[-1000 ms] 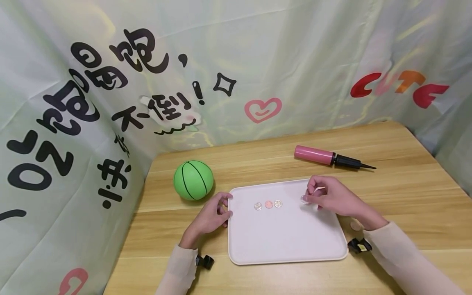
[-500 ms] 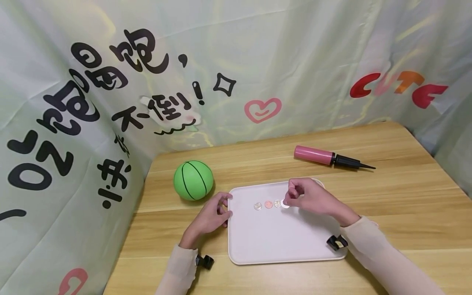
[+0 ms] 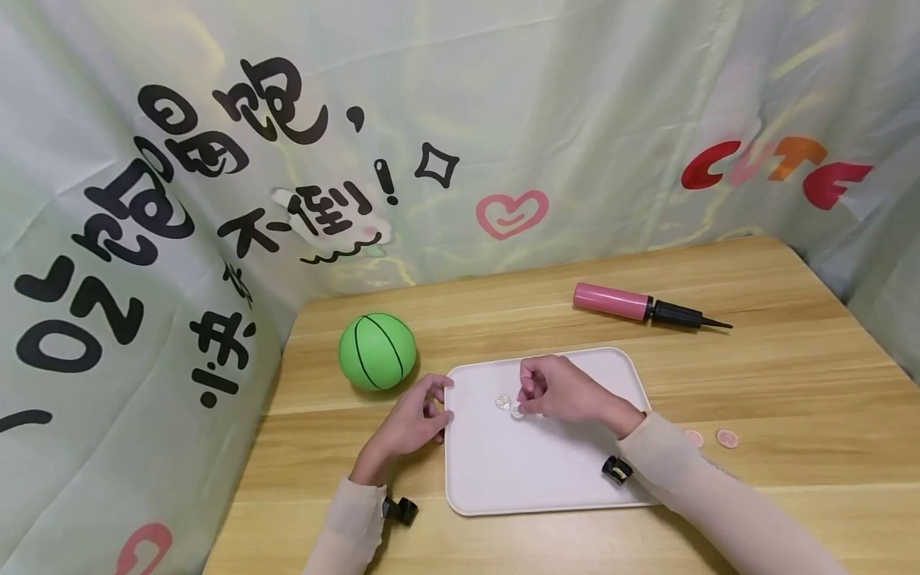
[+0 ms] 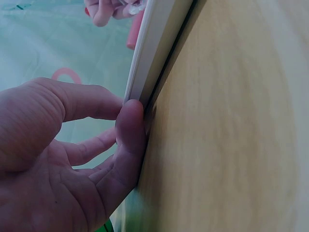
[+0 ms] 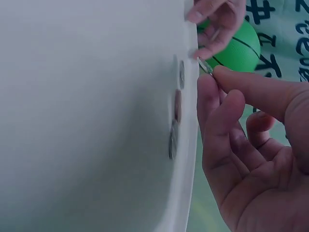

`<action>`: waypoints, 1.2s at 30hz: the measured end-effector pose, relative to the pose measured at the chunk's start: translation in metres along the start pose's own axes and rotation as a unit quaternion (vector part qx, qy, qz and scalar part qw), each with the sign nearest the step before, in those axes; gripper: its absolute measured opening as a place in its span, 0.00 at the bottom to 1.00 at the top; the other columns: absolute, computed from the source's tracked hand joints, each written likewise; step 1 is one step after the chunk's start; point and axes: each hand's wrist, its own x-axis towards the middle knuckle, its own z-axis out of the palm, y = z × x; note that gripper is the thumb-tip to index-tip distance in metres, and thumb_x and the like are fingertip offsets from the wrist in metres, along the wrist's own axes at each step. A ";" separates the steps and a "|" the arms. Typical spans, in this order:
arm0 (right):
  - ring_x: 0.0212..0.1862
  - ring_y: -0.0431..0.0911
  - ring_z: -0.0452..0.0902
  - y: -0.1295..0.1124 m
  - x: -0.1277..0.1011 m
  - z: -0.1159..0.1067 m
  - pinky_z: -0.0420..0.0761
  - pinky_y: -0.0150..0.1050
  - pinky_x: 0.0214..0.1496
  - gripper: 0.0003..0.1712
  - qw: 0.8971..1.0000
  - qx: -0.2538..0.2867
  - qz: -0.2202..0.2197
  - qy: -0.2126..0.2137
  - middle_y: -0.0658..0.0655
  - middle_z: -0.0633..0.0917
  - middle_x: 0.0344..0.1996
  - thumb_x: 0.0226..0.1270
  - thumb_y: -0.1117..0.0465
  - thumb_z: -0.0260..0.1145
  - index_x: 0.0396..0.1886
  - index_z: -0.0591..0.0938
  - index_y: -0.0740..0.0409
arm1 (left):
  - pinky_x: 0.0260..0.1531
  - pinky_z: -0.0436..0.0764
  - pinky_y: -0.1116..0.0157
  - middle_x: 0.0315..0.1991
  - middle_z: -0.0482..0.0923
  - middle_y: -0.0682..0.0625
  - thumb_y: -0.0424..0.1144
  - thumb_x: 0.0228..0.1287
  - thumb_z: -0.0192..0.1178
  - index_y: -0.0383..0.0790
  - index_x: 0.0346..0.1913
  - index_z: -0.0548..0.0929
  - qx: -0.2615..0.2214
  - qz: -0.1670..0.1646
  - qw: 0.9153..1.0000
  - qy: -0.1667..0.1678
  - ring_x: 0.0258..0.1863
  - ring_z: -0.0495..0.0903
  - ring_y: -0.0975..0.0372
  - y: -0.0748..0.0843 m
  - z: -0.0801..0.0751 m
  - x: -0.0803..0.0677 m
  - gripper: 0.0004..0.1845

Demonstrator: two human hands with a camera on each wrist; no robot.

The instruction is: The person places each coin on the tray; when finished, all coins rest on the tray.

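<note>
Green ball [image 3: 377, 351] on the surface [image 3: 287, 455], your left hand [image 3: 408, 419] curls fingers and thumb on the white tray [image 3: 517, 475] at its left edge, three coins [image 5: 178, 106] lie in a row inside, your right hand [image 3: 564, 389] pinches a silver coin [image 3: 517, 410] over it, then pink pump [image 3: 612, 302], two pinkish discs [image 3: 727, 438]

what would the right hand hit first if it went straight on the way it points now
Likely the left hand at the left edge of the tray. The right hand seems raised, so it would probably pass over the silvery disc ahead; if it sits lower, that disc comes first.
</note>
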 end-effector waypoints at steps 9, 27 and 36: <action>0.31 0.38 0.82 -0.007 0.005 0.012 0.77 0.25 0.31 0.17 0.999 -0.028 -0.018 0.000 0.51 0.87 0.25 0.54 0.75 0.75 0.26 0.72 0.63 | 0.25 0.89 0.63 0.49 0.70 0.40 0.27 0.67 0.62 0.38 0.67 0.70 -0.001 0.000 1.000 0.003 0.24 0.81 0.60 -0.001 0.000 0.000 0.26; 0.28 0.36 0.76 -0.010 0.008 0.018 0.78 0.25 0.31 0.16 0.997 -0.071 -0.008 0.001 0.49 0.84 0.24 0.51 0.72 0.78 0.27 0.77 0.60 | 0.24 0.89 0.58 0.50 0.71 0.36 0.25 0.67 0.63 0.36 0.67 0.71 -0.013 0.003 1.000 0.011 0.25 0.79 0.56 -0.001 0.003 0.001 0.26; 0.28 0.36 0.77 -0.011 0.003 0.015 0.78 0.26 0.33 0.15 0.997 -0.072 -0.008 0.010 0.48 0.84 0.25 0.53 0.71 0.78 0.28 0.77 0.59 | 0.24 0.89 0.59 0.50 0.70 0.37 0.25 0.67 0.63 0.36 0.66 0.71 -0.009 0.000 1.000 0.012 0.24 0.79 0.57 -0.001 0.003 0.001 0.26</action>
